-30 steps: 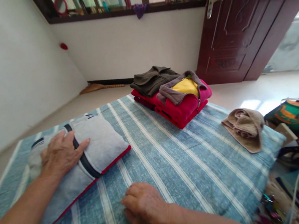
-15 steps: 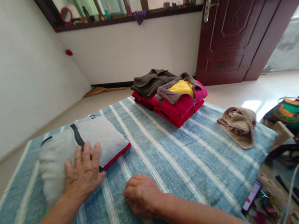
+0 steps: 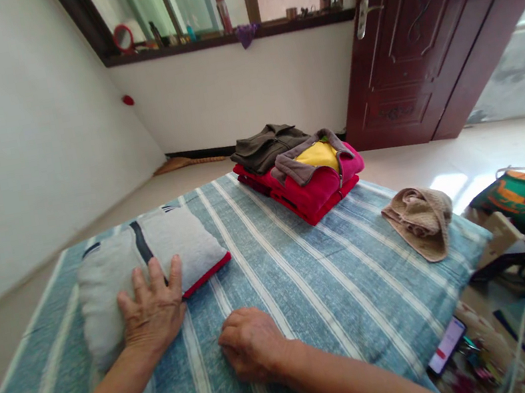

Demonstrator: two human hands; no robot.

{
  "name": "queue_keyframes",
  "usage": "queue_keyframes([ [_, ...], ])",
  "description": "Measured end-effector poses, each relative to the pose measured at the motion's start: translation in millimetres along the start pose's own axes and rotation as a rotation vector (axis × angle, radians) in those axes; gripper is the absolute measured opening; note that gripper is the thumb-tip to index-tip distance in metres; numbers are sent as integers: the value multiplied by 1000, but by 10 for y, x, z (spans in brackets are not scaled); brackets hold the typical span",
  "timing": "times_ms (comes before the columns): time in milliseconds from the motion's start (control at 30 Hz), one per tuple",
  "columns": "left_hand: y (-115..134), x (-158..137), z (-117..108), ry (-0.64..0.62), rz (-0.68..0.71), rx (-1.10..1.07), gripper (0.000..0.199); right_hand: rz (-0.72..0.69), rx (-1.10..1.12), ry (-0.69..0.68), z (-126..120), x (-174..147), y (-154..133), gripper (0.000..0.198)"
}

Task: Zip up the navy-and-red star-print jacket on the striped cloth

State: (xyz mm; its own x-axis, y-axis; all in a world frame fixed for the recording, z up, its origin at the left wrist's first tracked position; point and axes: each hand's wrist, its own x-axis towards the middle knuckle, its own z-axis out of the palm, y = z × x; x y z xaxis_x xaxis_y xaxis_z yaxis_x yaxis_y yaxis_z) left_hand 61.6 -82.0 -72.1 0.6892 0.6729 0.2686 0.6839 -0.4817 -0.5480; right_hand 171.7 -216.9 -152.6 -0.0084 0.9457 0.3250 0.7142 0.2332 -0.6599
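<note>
My left hand (image 3: 154, 310) lies with fingers spread on the near edge of a folded light-grey garment (image 3: 183, 237). That garment has a dark stripe down its middle and red cloth showing along its lower right edge. To the right, my right hand (image 3: 252, 344) rests in a loose fist on the blue striped bedsheet (image 3: 303, 284), apart from the garment, with nothing seen in it. Farther back sits a stack of folded clothes: a red jacket (image 3: 311, 198) with a grey collar and yellow inside, and a dark olive garment (image 3: 264, 147) behind it.
A crumpled brown towel (image 3: 422, 219) lies near the bed's right corner. Beside the bed are a phone (image 3: 446, 345), a green and orange bag (image 3: 521, 198) and a white cable. Beyond stand a dark red door (image 3: 398, 44) and a windowsill (image 3: 195, 44) holding bottles and a mirror.
My left hand has shifted slightly down and right in the view, its fingers still spread on the grey garment. My right fist stays almost where it was. The view has moved a little.
</note>
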Motion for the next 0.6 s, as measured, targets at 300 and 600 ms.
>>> queue_keyframes([
  [300,-127,43,-66,-188,-9,-99,66,470,754,144,82,363,-81,12],
  [600,-500,278,-295,-235,-38,-284,63,697,1294,201,398,1274,-55,34],
])
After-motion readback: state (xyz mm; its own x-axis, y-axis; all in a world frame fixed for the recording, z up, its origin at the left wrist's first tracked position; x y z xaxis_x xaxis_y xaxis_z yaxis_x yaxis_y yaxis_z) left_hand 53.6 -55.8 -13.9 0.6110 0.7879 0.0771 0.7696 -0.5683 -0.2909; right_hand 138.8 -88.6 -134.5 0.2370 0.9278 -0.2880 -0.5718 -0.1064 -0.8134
